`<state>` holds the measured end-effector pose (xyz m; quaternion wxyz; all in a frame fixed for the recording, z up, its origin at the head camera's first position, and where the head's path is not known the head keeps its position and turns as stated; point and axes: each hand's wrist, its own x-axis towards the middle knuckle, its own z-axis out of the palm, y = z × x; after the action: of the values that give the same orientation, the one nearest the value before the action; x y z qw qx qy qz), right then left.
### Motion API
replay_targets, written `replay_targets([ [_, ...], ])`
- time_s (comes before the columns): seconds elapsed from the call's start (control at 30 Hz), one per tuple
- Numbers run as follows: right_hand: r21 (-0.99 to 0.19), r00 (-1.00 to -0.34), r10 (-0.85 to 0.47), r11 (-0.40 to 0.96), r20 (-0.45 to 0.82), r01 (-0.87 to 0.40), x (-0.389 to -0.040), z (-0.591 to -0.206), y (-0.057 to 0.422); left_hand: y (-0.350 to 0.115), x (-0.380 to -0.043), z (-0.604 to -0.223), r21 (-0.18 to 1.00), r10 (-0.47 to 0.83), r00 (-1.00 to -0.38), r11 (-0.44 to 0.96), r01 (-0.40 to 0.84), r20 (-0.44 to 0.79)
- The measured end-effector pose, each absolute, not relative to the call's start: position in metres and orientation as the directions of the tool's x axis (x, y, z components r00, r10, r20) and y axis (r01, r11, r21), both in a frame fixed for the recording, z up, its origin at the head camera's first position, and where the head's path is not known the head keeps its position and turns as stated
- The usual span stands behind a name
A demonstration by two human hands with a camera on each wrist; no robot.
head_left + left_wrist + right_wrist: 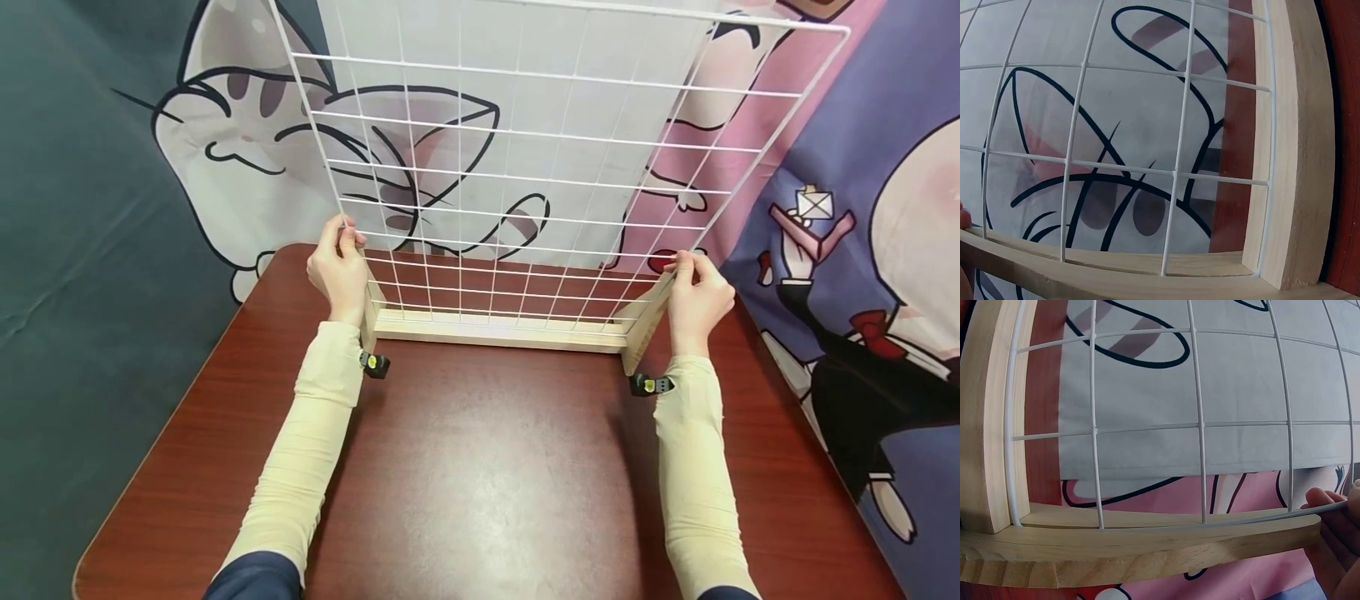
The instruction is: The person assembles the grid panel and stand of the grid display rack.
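Note:
A white wire grid panel (pixel 761 151) stands upright in a pale wooden stand. The stand has a low crossbar (pixel 495 335), a left side board (pixel 370 308) and a right side board (pixel 643 329). With thumb and fingers, my left hand (pixel 341 271) pinches the grid's left edge wire above the left board. Opposite it, my right hand (pixel 699 302) pinches the right edge wire at the tip of the right board (pixel 1147 556). Close up in the left wrist view, the grid's bottom wire runs along the crossbar (pixel 1310 156), between strips of wood.
The stand rests on a dark red-brown table (pixel 480 467) with rounded corners. Behind hangs a cloth printed with a cartoon cat (pixel 247 192), and at the right a purple-blue printed cloth (pixel 840 275). Small black wrist cameras (pixel 375 365) sit at both cuffs.

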<state>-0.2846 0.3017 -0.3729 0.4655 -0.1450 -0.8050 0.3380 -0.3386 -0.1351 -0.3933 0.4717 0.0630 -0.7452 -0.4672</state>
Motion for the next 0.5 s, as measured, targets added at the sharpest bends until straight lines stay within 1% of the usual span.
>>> replay_targets([
  [0.33,-0.695,-0.526,0.564,0.715,0.636,-0.074,-0.2887,-0.3725,0.3025,-0.1355,-0.3435,-0.3931,0.746,-0.522,-0.542,0.543,0.384,0.659],
  [0.5,-0.7,-0.525,0.567,0.71,0.635,-0.079,-0.2884,-0.3767,0.3029,-0.1351,-0.3443,-0.3931,0.739,-0.517,-0.538,0.554,0.383,0.666],
])
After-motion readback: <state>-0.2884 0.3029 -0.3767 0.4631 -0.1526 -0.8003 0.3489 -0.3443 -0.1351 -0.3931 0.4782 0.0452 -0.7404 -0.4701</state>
